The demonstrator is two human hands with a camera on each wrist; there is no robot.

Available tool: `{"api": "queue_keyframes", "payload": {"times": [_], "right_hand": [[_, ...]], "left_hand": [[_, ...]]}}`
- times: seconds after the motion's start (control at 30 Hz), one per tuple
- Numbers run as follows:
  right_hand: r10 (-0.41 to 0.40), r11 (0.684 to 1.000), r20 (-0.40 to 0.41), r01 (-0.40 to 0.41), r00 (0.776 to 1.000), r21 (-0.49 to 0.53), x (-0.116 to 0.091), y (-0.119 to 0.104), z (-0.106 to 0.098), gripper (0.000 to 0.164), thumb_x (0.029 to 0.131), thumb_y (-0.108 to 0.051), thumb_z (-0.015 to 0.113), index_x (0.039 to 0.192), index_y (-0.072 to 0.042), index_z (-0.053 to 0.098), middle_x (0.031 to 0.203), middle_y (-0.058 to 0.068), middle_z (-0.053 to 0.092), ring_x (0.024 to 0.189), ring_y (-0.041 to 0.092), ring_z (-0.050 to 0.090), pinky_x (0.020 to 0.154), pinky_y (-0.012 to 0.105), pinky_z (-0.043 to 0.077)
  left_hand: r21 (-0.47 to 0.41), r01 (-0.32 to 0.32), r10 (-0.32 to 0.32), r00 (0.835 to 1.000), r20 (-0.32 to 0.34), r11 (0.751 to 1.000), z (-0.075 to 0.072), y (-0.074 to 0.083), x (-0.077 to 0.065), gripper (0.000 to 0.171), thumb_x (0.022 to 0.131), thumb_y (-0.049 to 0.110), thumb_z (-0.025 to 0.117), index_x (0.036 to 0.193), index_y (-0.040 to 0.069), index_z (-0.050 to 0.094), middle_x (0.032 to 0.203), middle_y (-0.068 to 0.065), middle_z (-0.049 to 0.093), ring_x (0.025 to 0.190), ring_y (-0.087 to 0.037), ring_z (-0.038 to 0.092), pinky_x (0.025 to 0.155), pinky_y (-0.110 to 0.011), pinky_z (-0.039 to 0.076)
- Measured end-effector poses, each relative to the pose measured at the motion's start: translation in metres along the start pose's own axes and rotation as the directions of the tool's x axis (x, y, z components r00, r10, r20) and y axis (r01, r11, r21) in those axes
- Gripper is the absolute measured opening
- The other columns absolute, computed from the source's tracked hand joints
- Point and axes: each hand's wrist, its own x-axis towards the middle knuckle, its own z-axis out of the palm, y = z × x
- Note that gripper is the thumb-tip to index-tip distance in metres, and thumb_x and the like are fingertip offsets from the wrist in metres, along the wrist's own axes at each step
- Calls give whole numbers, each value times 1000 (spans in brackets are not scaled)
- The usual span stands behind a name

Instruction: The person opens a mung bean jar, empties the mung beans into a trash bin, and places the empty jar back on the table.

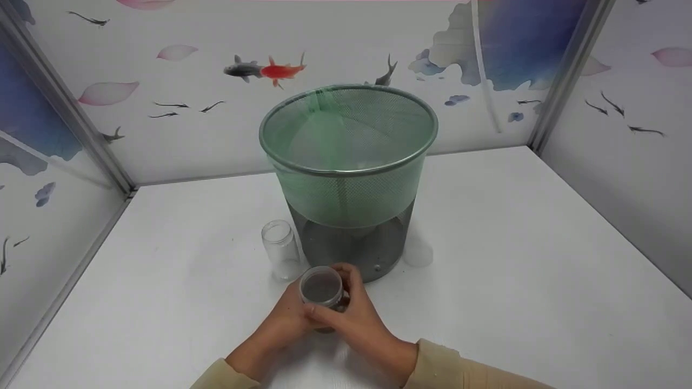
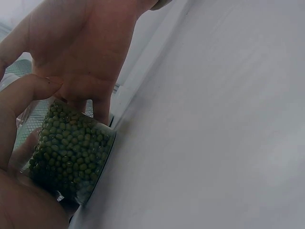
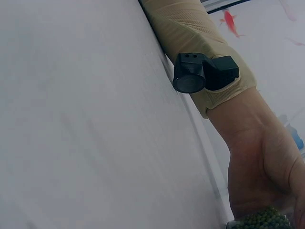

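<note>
Both hands are around a clear jar of green mung beans, low over the white table just in front of the mesh bin. The left hand holds the jar's left side, its fingers largely hidden in the head view. From the right, the right hand grips it, thumb across the near side below the rim and index finger round the far side. Seen from above, the jar's top is a grey disc inside a clear ring; whether a lid covers it, I cannot tell. An uncapped clear jar stands left of the bin.
The tall dark mesh bin, lined with a green bag, stands right behind the hands. A clear round piece lies at its right. Printed panels with fish and petals wall in the white table.
</note>
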Motion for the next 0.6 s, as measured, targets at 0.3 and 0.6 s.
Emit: {"api": "queue_keyframes", "payload": {"times": [0.3,0.6], "right_hand": [[26,1000,4,-26,1000,-9,0,0,0,88,90,-39,84,156,-5,36,148,12,51,129,27,53,108,46,42],[21,1000,12,-21,1000,-2,-1,0,0,83,91,-39,84,157,-12,43,151,9,51,129,28,55,105,45,45]], "left_hand": [[16,-7,7,1000,-1,1000,0,3,-2,84,81,11,91,151,-4,49,145,-16,60,134,-31,55,115,-52,41],[16,-7,7,1000,-8,1000,0,2,-2,84,81,13,92,151,-4,48,144,-16,60,133,-30,56,114,-49,43]]}}
